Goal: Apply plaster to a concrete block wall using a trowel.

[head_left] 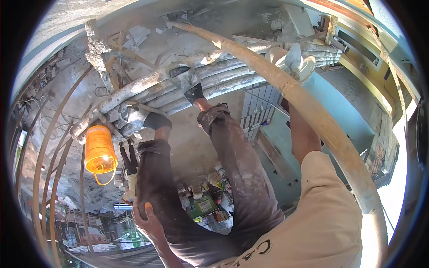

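My left hand (152,227) rests against my left thigh in dark trousers (167,210), its visible fingers apart and nothing seen in it. Beside that thigh is a small shape with two dark prongs (128,157) and a tan end; its kind is unclear. My right forearm (304,134) reaches forward behind a thick curved pole (313,111), which hides the hand. Just past the pole are a pale pointed blade-like piece (293,57) and a whitish round piece (307,70). Whether the hand holds either cannot be seen.
My feet (183,78) stand on a bundle of dusty poles (223,71). An orange bucket (99,145) with a handle hangs at the left. Curved rods (51,156) rise at the far left. Below lie a light blue panel (335,107), a barred grille (259,105) and scattered goods.
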The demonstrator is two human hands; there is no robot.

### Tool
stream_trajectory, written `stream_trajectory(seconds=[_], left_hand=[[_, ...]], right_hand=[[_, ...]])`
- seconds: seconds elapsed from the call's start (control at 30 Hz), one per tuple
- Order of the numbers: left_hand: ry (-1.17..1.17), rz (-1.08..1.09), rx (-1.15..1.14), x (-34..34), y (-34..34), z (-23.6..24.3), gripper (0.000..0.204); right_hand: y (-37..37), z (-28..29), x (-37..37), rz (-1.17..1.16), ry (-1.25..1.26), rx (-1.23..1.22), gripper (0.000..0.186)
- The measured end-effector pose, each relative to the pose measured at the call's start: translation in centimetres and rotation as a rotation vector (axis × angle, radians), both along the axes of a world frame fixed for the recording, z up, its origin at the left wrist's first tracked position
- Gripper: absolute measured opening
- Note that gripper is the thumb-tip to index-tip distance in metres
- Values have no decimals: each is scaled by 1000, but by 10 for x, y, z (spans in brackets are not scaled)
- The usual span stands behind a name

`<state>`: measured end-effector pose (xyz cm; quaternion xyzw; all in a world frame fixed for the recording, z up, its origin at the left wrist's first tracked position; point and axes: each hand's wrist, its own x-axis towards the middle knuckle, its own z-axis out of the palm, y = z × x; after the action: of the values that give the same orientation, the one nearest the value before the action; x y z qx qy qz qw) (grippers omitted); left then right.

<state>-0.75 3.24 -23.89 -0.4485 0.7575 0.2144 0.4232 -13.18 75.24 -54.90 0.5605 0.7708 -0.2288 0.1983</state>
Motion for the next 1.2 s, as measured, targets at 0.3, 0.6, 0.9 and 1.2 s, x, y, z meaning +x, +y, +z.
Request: stream_trajectory(seconds=[0.3,0.6,0.9,1.2], left_hand=[[-13,-23,-35,-26,2,-16,52],[-26,-51,-44,-20,8,-8,47],[8,-52,4,19,7,-11,45],[-57,-34,24,23,25,-19,44]], right_hand=[[26,-38,-24,-134,101,-93,14],[-1,30,32,-189,119,-158,12],[-63,130,71,-280,178,-320,11],[-175,185,73,-848,337,-642,11]])
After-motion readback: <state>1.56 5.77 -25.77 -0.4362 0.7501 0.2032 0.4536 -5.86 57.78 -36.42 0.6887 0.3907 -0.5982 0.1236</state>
